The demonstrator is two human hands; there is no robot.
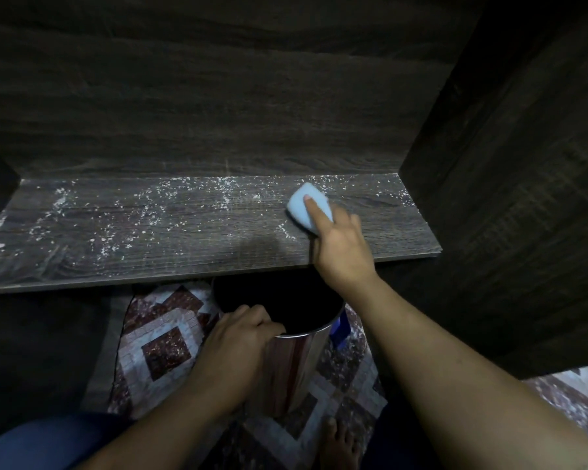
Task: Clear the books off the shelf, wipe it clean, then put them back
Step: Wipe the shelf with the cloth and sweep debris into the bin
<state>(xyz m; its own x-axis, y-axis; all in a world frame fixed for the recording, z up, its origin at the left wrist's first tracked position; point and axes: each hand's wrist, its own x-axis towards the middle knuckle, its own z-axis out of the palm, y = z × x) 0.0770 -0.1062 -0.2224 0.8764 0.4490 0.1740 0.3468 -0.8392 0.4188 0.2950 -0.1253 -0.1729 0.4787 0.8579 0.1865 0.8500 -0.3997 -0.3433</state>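
— Where are the books?

— None in sight from here. The shelf (184,239) is bare of them, so I'd say this is the wiping stage.

— What's the person using?

— A pale blue sponge (301,203), lying flat on the board towards the right end. The right hand (343,245) holds it, forefinger laid straight along the top, the other fingers curled at its near edge.

— And the other hand?

— The left hand (235,347) grips the rim of a steel bin (299,361), fingers hooked over the lip, with the mouth tucked just under the shelf's front edge.

— Sensible. How would you do it well?

— Draw the sponge forward in straight pulls so the white specks (184,195) drop over the edge into the bin. They lie thickest along the back and to the left, so the bin should shift along with each pull. Press flat, or the grit only scatters. Get into the rear corner too.

— What's the place like?

— Dim. Dark wood-grain all round: a back panel (218,96), and a side panel (506,164) close on the right. Below is a patterned mosaic floor (163,351) in red-brown and white, and a bare foot (342,442) beside the bin.
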